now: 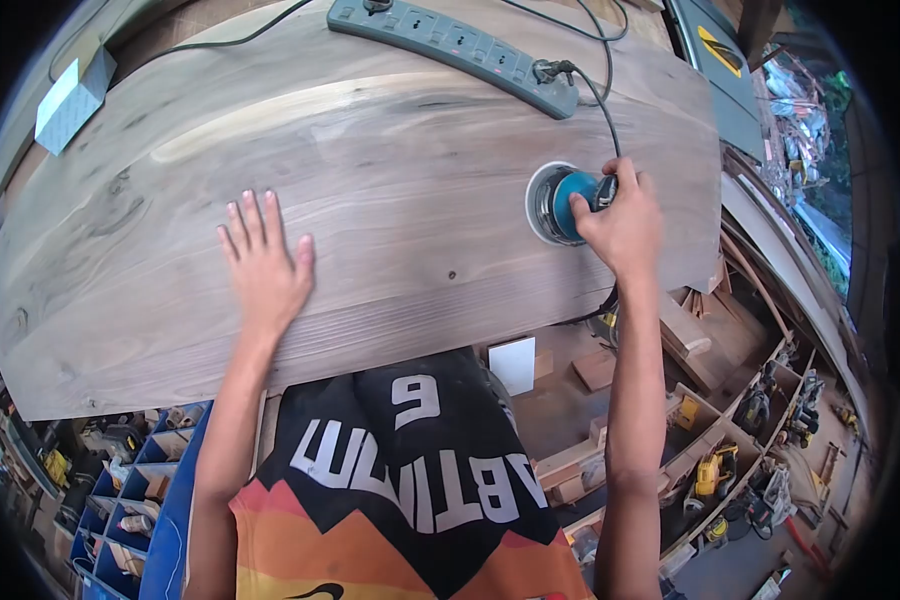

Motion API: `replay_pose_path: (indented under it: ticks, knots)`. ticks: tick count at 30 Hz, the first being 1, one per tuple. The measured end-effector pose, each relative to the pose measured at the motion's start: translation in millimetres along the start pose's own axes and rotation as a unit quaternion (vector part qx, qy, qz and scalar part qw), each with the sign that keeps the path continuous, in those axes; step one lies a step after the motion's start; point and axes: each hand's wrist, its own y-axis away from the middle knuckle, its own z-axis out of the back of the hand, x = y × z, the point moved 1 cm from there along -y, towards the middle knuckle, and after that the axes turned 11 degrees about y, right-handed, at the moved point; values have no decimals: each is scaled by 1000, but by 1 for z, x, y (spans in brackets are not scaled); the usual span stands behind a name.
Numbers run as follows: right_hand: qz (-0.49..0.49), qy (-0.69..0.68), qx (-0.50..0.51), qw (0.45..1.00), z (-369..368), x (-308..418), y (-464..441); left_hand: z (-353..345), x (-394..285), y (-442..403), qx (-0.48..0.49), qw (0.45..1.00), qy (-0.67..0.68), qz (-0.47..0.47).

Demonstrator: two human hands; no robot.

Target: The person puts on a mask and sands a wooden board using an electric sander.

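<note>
A wide wooden board with a grey-brown grain spans the view in front of me. My right hand grips a teal orbital sander, whose round pale pad rests on the board's right part. A dark cord runs up from the sander side toward the power strip. My left hand lies flat on the board, left of centre, fingers spread, with nothing in it. A small dark knot shows in the wood between my hands.
A grey power strip with a plug in its right end lies along the board's far edge. A pale block sits at the far left. Below right are shelves with wood offcuts and a yellow power tool; a blue compartment rack stands below left.
</note>
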Motion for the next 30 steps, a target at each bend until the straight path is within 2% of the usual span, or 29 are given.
replay_pose_path:
  ticks: [3, 5, 7, 10, 13, 15, 18, 21, 23, 26, 30]
  knots:
    - [28, 3, -14, 1000, -1, 29, 8, -21, -49, -3, 24, 998, 53, -35]
    - [37, 2, -17, 999, 0, 51, 9, -38, -98, 1, 99, 983, 139, -71]
    - [38, 1, -12, 999, 4, 71, 5, -60, -142, 10, 125, 960, 200, -151]
    - [56, 7, -11, 998, 10, 94, 1, -69, -165, 22, 165, 933, 229, -223]
    - [103, -10, 2, 995, 18, 105, 4, -64, -125, 11, 131, 940, 217, -227]
    - [134, -24, 22, 990, 21, 112, 11, -46, -79, -1, 85, 958, 228, -154]
    - [151, -30, 39, 987, 23, 127, 20, -21, -27, -9, 14, 987, 114, -116]
    - [138, -35, 11, 990, 19, 152, 22, -14, -39, 1, 8, 992, 93, -86]
    - [135, -46, -34, 989, 16, 165, 15, -17, -38, 3, -7, 985, 132, -110]
    - [103, -33, -35, 994, 18, 190, 12, -13, -17, 6, -6, 975, 175, -134]
    - [200, -31, 32, 979, 32, 215, 31, 11, 19, 4, -5, 979, 170, -113]
